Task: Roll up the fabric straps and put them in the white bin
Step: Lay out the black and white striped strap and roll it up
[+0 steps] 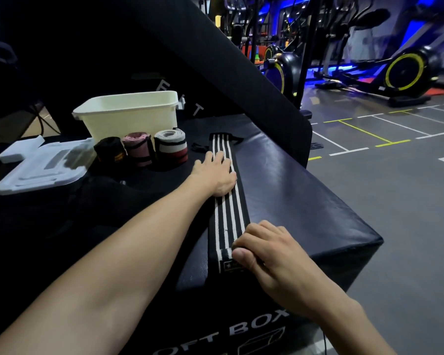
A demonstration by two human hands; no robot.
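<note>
Striped strap (228,198) flat along soft box (305,201); left hand (214,175) pressing mid-length, fingers straight; right hand (267,249) pinching near end. Risk: loose, skewed roll if tension slips. White bin (128,116) behind.

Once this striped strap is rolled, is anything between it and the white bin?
Yes. Three rolled straps, black, pink and grey-and-red, stand in a row before the white bin, left of the striped strap. The bin's open top looks unobstructed; its lid lies aside. Both hands, left and right, already touch the strap.
</note>
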